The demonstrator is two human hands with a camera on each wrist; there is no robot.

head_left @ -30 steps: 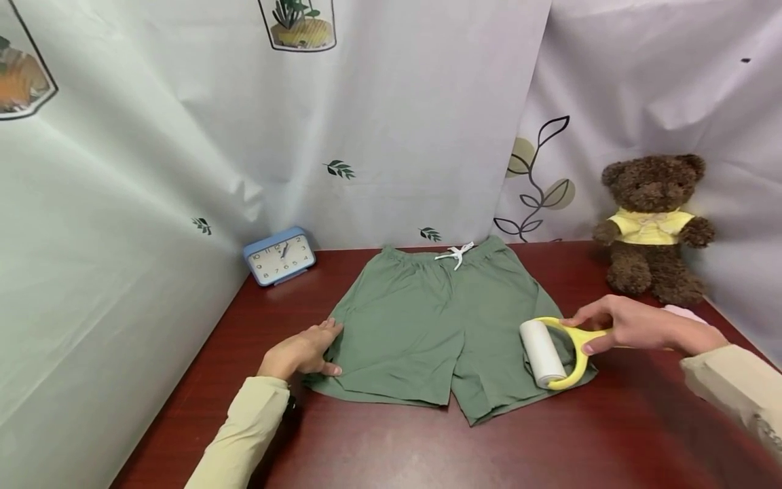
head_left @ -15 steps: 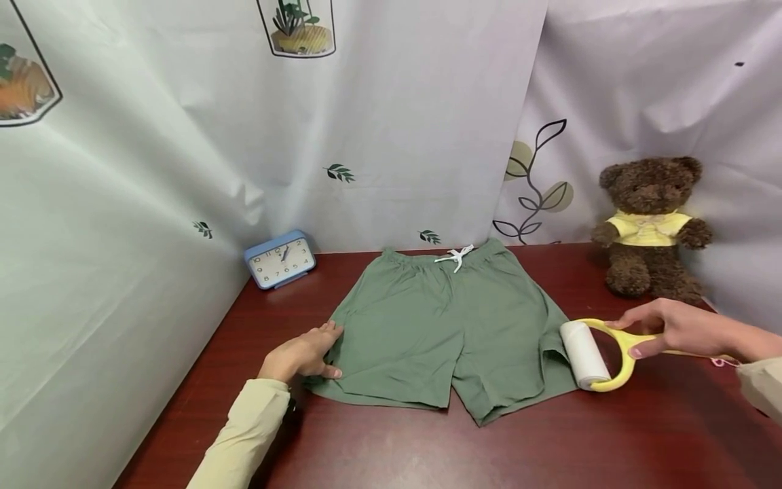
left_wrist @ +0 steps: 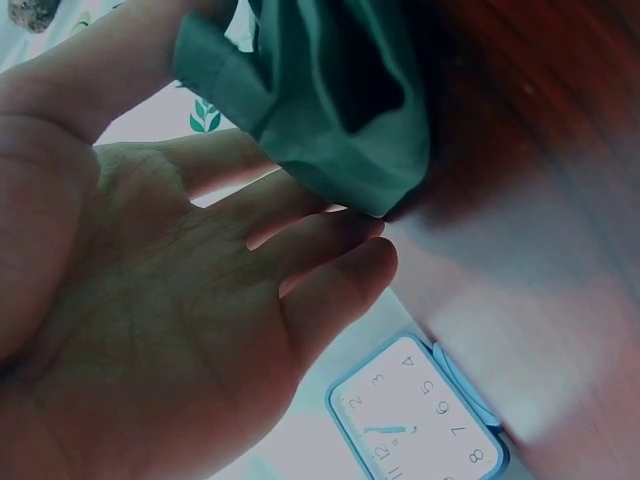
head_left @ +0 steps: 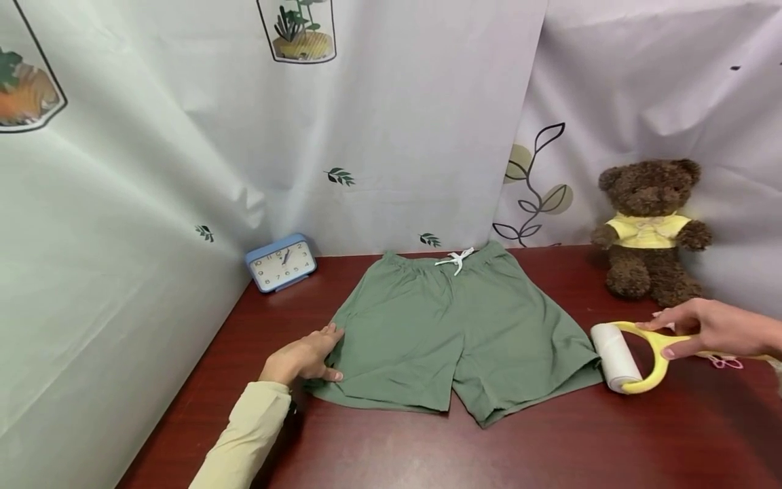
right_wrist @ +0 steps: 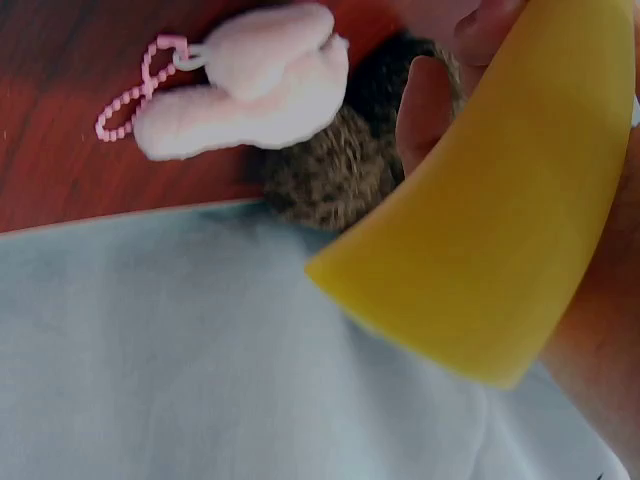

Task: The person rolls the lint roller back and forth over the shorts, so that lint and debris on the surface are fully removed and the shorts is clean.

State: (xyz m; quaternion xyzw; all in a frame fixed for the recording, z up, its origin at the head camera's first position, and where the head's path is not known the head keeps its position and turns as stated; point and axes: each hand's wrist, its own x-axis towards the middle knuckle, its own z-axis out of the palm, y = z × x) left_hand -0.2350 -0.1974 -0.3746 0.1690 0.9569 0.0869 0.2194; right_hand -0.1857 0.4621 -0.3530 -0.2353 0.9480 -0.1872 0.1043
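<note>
Green shorts (head_left: 421,333) with a white drawstring lie spread out on the dark red table. My left hand (head_left: 302,356) rests on their left edge, fingers stretched out and thumb apart. In the left wrist view the green fabric (left_wrist: 335,140) lies against those fingers. My right hand (head_left: 711,327) holds a yellow lint roller with a white roll (head_left: 616,356). That roll is at the outer edge of the right leg, touching or nearly touching the hem. A wide yellow handle (right_wrist: 500,220) covers much of the right hand in the right wrist view.
A blue alarm clock (head_left: 281,263) stands at the back left. At the back right sits a brown teddy bear (head_left: 650,227) in a yellow shirt. Near it lies a pink plush charm (right_wrist: 245,85) with a bead chain. Pale printed cloth (head_left: 397,136) hangs behind the table.
My right hand has drawn the lint roller rightward, off the right leg to its outer edge. The hem there, folded up half a second ago, lies flatter. My left hand stays put.
</note>
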